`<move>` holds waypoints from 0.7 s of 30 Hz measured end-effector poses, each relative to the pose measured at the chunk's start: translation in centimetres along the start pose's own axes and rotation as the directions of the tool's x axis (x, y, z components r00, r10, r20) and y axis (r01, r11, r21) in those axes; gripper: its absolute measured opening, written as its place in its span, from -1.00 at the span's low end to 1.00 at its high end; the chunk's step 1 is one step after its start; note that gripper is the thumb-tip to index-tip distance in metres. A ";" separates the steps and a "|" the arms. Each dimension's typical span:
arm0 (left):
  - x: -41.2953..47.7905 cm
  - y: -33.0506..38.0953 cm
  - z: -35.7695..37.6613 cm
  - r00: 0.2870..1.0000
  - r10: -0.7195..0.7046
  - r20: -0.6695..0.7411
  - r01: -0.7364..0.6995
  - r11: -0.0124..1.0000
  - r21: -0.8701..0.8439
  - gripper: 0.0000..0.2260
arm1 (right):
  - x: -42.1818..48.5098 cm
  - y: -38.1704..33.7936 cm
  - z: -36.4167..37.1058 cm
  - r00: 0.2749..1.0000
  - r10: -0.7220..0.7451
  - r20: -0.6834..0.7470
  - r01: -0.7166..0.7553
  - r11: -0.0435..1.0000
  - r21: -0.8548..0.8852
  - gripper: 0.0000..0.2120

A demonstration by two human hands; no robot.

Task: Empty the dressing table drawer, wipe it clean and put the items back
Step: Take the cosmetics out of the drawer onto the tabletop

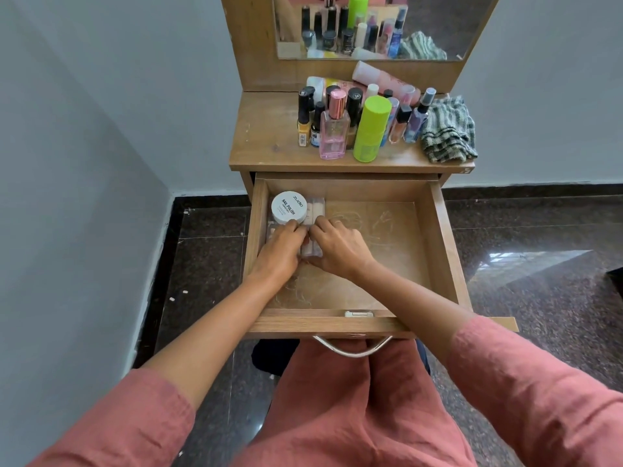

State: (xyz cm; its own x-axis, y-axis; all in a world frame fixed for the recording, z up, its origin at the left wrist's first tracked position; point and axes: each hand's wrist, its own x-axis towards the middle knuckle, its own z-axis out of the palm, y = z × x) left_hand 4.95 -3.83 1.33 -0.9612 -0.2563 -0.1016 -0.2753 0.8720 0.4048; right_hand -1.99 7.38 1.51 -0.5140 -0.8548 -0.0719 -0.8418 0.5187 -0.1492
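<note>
The wooden drawer (438, 237) is pulled out towards me. In its far left corner sits a round white nail polish remover tub (289, 207) beside a pale flat packet (317, 207). My left hand (281, 246) and my right hand (337, 246) meet at the drawer's left side, both closed on a clear box of pale items (310, 249), which they mostly hide. The rest of the drawer floor is bare wood. On the tabletop stand several bottles, among them a lime green bottle (370, 129) and a pink perfume bottle (333, 129). A green striped cloth (446, 131) lies at the right.
A mirror (381, 25) rises behind the bottles. A pink tube (381, 77) lies against the back panel. The metal drawer handle (352, 348) hangs above my lap. A grey wall stands to the left, dark polished floor on both sides.
</note>
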 end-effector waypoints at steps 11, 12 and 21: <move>-0.2 0.5 0.2 1.000 0.014 0.012 -0.013 0.997 -0.080 -0.82 | -0.8 1.7 -0.2 0.999 -0.026 0.048 0.028 0.998 -0.062 -0.57; -0.2 0.7 0.2 1.000 0.002 0.009 -0.001 0.994 -0.108 -0.83 | -0.9 2.0 -0.2 0.998 -0.028 0.057 0.031 0.997 -0.066 -0.58; -0.2 0.9 0.1 0.919 -0.376 -0.115 0.280 0.831 -0.481 -0.59 | -0.9 3.7 -0.2 0.986 0.138 0.092 -0.163 0.912 0.377 -0.59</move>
State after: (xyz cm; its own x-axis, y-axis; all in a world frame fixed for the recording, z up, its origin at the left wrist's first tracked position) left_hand 4.91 -2.92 1.63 -0.7782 -0.6119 -0.1412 -0.4905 0.4519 0.7452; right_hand -4.69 10.07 1.25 -0.6077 -0.7729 -0.1822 -0.6216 0.6058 -0.4965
